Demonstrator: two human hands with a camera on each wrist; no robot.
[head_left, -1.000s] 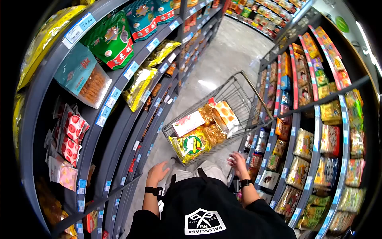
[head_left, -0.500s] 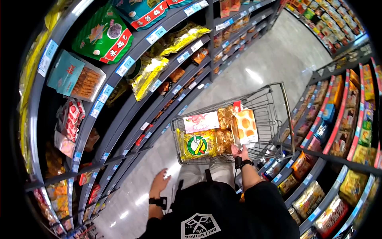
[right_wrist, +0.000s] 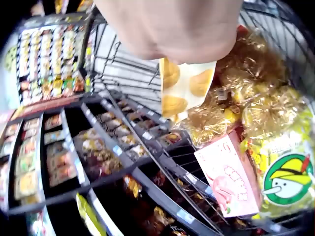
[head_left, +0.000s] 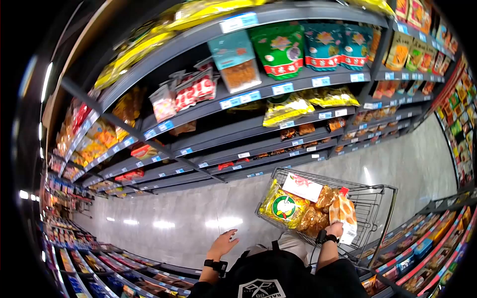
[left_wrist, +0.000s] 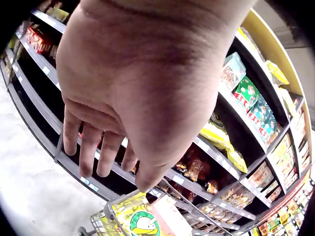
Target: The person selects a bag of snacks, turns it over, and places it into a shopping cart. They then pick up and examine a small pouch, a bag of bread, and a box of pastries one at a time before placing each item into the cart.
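My right hand (head_left: 335, 229) is curled at the near edge of a white bag with round orange-brown shapes (head_left: 344, 211), gripping it inside the wire shopping cart (head_left: 371, 188). In the right wrist view the fist hides that end of the bag (right_wrist: 184, 88), and the fingertips are out of sight. Beside the bag lie shiny golden-wrapped packs (head_left: 314, 221), a pink-and-white box (head_left: 302, 186) and a yellow bag with a green round duck logo (head_left: 283, 206). My left hand (head_left: 222, 244) hangs over the floor left of the cart, fingers extended, holding nothing (left_wrist: 142, 88).
Beyond the cart runs a long dark shelf (head_left: 198, 141) with yellow snack bags (head_left: 288, 109), a green pouch (head_left: 277, 49) and a blue-topped pack (head_left: 233, 59). Another stocked shelf (head_left: 407, 258) stands close on the right. Grey shiny floor (head_left: 164, 213) stretches along the aisle to the left.
The view has swung left toward the long shelf. My right hand has come from beside my body to the cart and now grips the patterned bag. The left hand still hangs free.
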